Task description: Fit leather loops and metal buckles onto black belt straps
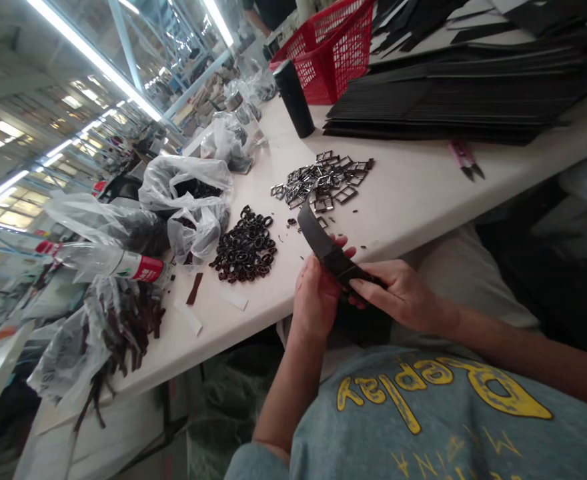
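Note:
A dark leather belt strap is held in front of me at the table's near edge, its rounded end curving up and away. My left hand is closed around its middle from below. My right hand pinches the strap's nearer part between thumb and fingers; whether something small is held there too is hidden. Just beyond lies a heap of metal belt buckles. To its left is a pile of small dark belt loops.
Long dark straps are stacked at the back right, near a red basket and a black tumbler. Pink-handled snips lie at the right. Plastic bags, a plastic bottle and brown strips crowd the left.

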Demonstrator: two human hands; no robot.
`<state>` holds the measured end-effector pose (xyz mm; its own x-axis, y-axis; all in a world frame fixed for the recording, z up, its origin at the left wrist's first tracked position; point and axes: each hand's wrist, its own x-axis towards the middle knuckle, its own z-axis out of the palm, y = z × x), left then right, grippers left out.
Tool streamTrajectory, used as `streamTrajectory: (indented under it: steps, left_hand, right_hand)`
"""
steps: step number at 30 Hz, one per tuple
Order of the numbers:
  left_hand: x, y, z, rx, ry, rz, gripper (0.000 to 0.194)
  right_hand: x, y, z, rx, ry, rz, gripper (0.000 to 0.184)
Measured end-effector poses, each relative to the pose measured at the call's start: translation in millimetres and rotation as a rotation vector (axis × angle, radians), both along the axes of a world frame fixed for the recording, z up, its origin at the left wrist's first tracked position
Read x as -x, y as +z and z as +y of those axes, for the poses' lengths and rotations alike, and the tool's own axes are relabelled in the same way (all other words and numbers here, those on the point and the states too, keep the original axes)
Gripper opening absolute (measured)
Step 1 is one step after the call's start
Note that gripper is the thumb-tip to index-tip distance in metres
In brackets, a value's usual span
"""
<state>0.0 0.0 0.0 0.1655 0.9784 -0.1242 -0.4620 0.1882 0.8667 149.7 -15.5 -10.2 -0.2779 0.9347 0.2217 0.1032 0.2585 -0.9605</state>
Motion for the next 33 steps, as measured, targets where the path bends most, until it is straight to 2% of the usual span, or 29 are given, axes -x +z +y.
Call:
streamTrajectory:
  steps: [5, 11, 20, 25, 30, 33]
  left_hand:
    - [-6.2, -2.0, 1.4, 0.081, -0.062, 0.044, 0.051]
    - [-11.6, -10.0, -6.3, 0.055, -0.066, 0.087, 0.044]
    - [-9.6, -9.8, -14.4, -0.015, -0.025, 0.041, 0.031]
    - [-7.7, -13.9, -13.5, -0.042, -0.05, 0.126, 0.03]
    - [-8.3, -16.0, -18.5, -0.031, -0.09, 0.065, 0.029]
    - [-9.8, -14.7, -21.6, -0.011, -0.069, 0.036, 0.033]
  right_hand:
    - [-1.8, -0.2, 4.2, 0.019, -0.044, -0.066, 0.031]
    - [-1.2, -2.3, 6.2, 0.041, -0.072, -0.063, 0.031]
    - [1.6, -2.3, 8.2, 0.226, 0.025, 0.05, 0.028]
    - [1.8, -3.6, 8.2, 0.148, 0.01, -0.031, 0.027]
    - [0.3, -3.1, 6.9, 0.074, 0.041, -0.089, 0.028]
    - [-0.6, -1.6, 7.5, 0.015, 0.037, -0.096, 0.026]
